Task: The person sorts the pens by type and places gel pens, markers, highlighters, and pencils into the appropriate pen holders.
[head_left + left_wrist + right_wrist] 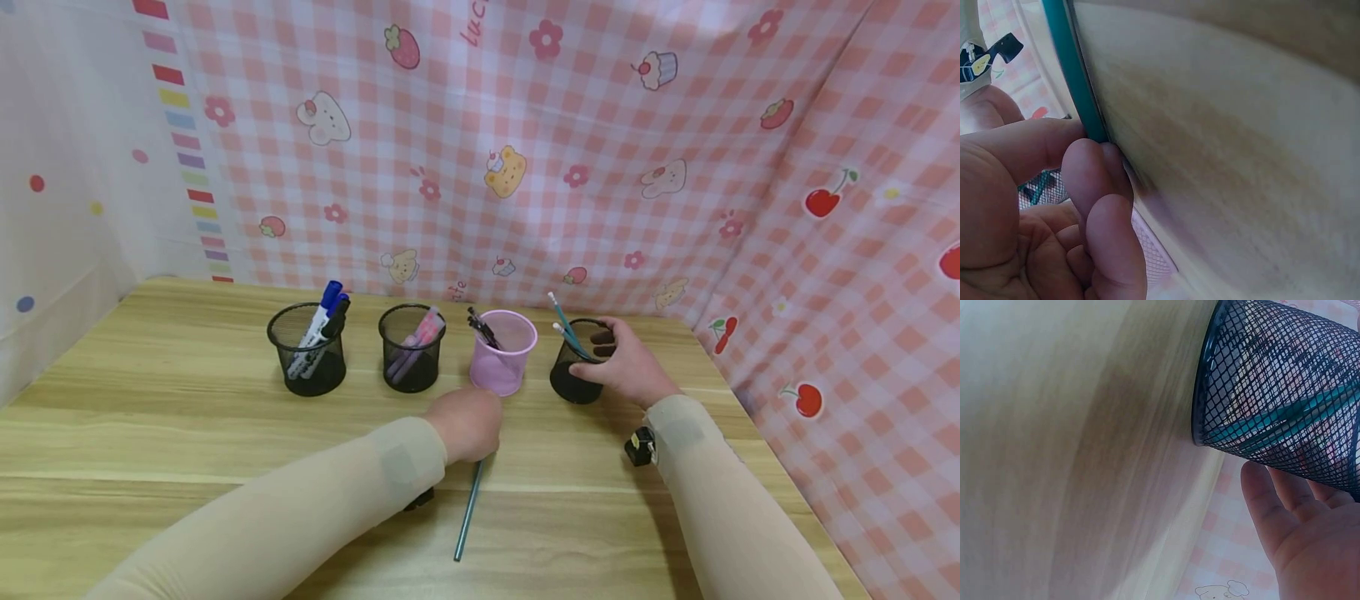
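Observation:
My left hand (465, 423) pinches a teal pencil (468, 510) between thumb and fingertips, low over the table. In the left wrist view the pencil (1075, 69) runs up from the fingertips; the hand covers its other end. At the right, my right hand (633, 362) holds the rim and side of a black mesh pen cup (576, 388), thumb in front and fingers behind. Two teal pencils (567, 333) with white ends lean inside that cup. In the right wrist view, the fingers (1266, 500) lie along the mesh wall and the cup's base meets the tabletop.
Left of the held cup stand a pink mesh cup (498, 375) with black pens (483, 327), a black cup (412, 379) with pink pens (426, 327), and another black cup (315, 385) with markers (324, 308). Patterned cloth (450, 150) hangs behind the wooden table (187, 400).

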Demonstrator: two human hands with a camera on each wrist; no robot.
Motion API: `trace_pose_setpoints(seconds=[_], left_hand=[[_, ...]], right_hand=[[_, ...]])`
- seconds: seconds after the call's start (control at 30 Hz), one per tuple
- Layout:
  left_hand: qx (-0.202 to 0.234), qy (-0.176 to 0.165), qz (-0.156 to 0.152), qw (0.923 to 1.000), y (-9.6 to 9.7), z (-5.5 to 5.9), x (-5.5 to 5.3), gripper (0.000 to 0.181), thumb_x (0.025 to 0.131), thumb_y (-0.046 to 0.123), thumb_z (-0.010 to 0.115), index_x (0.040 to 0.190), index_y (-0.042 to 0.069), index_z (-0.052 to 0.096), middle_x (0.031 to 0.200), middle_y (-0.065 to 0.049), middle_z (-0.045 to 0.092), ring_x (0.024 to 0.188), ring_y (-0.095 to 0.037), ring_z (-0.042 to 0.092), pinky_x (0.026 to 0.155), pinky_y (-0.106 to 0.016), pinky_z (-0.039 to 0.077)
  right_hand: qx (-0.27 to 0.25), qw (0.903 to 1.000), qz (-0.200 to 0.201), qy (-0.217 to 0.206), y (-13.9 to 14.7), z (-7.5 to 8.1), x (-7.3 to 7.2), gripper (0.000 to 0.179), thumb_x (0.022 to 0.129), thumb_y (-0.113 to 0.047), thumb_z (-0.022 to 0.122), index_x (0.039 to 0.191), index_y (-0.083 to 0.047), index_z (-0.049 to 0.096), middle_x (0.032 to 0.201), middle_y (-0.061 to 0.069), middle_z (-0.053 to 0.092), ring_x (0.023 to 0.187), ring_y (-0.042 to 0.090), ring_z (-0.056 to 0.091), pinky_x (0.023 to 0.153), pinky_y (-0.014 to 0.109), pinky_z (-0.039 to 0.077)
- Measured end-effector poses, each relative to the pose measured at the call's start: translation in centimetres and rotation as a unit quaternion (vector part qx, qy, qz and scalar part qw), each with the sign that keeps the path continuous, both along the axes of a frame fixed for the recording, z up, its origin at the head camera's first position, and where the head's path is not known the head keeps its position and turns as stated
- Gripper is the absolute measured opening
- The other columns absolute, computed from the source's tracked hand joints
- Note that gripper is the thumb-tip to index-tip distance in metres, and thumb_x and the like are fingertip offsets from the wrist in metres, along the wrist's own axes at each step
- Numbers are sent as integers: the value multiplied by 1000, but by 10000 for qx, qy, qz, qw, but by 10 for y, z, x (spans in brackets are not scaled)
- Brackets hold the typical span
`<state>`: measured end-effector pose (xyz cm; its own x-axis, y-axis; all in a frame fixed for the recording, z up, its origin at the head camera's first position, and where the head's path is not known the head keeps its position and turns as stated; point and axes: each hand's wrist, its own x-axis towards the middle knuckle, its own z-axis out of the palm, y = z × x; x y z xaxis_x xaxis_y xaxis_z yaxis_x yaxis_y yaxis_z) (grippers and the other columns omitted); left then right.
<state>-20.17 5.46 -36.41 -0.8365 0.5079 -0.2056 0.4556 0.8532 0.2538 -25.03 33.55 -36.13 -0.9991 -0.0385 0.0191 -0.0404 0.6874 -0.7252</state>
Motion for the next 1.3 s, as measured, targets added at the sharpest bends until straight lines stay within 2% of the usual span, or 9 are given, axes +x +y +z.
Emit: trace_pose_setpoints(seconds=[0.5, 0.6, 0.7, 0.77, 0.93, 1.07, 1.17, 1.3], left_hand=[[91, -207, 127, 9997, 2, 0, 0, 16, 92, 12, 70, 80, 14, 60, 73, 0, 60, 66, -17, 57, 57, -31, 47], [199, -217, 172, 9994, 2, 1, 1, 11, 89, 13, 73, 92, 13, 63, 78, 0, 62, 70, -18, 58, 60, -32, 49], [330, -288, 234, 9988, 1, 1, 0, 27, 87, 15, 76, 111, 10, 64, 86, 0, 65, 75, -18, 60, 64, -33, 50], [475, -389, 282, 9977, 0, 1, -2, 36, 86, 15, 77, 119, 9, 63, 89, -1, 66, 75, -19, 60, 65, -34, 51], [975, -534, 344, 9932, -2, 2, -7, 33, 86, 15, 75, 116, 11, 62, 88, -1, 67, 70, -19, 61, 63, -36, 51], [1344, -462, 374, 9891, -2, 7, -9, 46, 88, 20, 77, 130, 10, 62, 107, -5, 74, 78, -19, 64, 71, -37, 54], [1668, -433, 444, 9840, -2, 13, -9, 53, 89, 21, 78, 138, 10, 60, 124, -9, 73, 87, -21, 64, 76, -38, 55], [2253, -412, 467, 9723, -2, 17, -10, 49, 89, 16, 75, 135, 9, 59, 119, -10, 72, 90, -23, 64, 75, -38, 55]], right_hand=[[65, 10000, 5, 0, -1, 0, 1, 99, 85, -32, 89, 160, -5, 30, 153, 23, 51, 143, 42, 50, 117, 59, 42], [62, 10000, 17, 2, -1, 0, 1, 99, 85, -32, 88, 160, -5, 30, 154, 23, 51, 144, 43, 49, 117, 59, 42], [84, 10000, 25, -15, -2, 1, 2, 99, 86, -32, 88, 161, -5, 29, 154, 23, 50, 144, 42, 49, 117, 59, 43], [98, 9999, 33, -26, -3, 2, 2, 99, 86, -33, 88, 161, -6, 29, 154, 23, 50, 144, 42, 49, 117, 59, 43], [114, 9999, 24, -37, -3, 3, 3, 100, 86, -33, 88, 161, -6, 29, 154, 22, 50, 144, 42, 49, 117, 59, 43], [104, 9999, 0, -40, -1, 1, 2, 102, 85, -34, 89, 162, -6, 28, 154, 22, 51, 145, 43, 49, 117, 59, 43], [80, 10000, 3, -42, 0, 1, 2, 102, 85, -34, 89, 161, -5, 28, 155, 22, 50, 145, 43, 49, 117, 59, 43], [71, 10000, 8, -45, 0, 0, 2, 101, 86, -33, 88, 161, -5, 28, 155, 22, 50, 145, 43, 49, 117, 59, 43]])
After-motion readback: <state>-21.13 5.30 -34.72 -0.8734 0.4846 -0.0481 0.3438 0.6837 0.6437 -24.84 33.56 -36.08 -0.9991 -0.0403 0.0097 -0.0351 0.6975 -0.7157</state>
